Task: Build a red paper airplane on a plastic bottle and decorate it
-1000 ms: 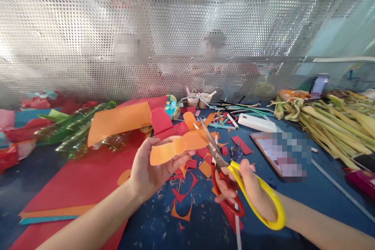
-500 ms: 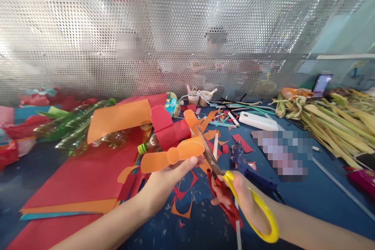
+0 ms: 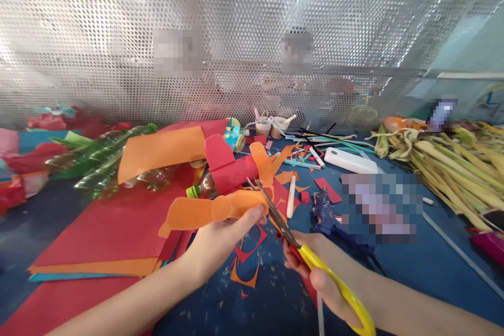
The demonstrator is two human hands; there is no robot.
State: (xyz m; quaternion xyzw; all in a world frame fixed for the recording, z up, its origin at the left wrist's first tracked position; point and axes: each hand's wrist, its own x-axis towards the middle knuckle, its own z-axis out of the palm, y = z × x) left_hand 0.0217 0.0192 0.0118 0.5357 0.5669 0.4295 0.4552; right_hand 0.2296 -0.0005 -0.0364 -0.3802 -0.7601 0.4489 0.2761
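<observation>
Left hand (image 3: 216, 245): orange cutout (image 3: 189, 214) pinched under thumb | right hand (image 3: 328, 260): grips scissors (image 3: 306, 253) | blade-contact unclear

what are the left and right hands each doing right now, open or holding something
Left hand: closed, pinching the orange cutout between thumb and fingers.
Right hand: closed around the handles of the scissors.

The left grip (image 3: 216, 245) holds an orange cutout (image 3: 191, 213) near scissors (image 3: 279, 217) in the right grip (image 3: 328, 254).

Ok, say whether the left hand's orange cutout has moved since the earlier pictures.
Yes, leftward: the orange cutout now reaches well past the yellow-green bottle cap.
</observation>
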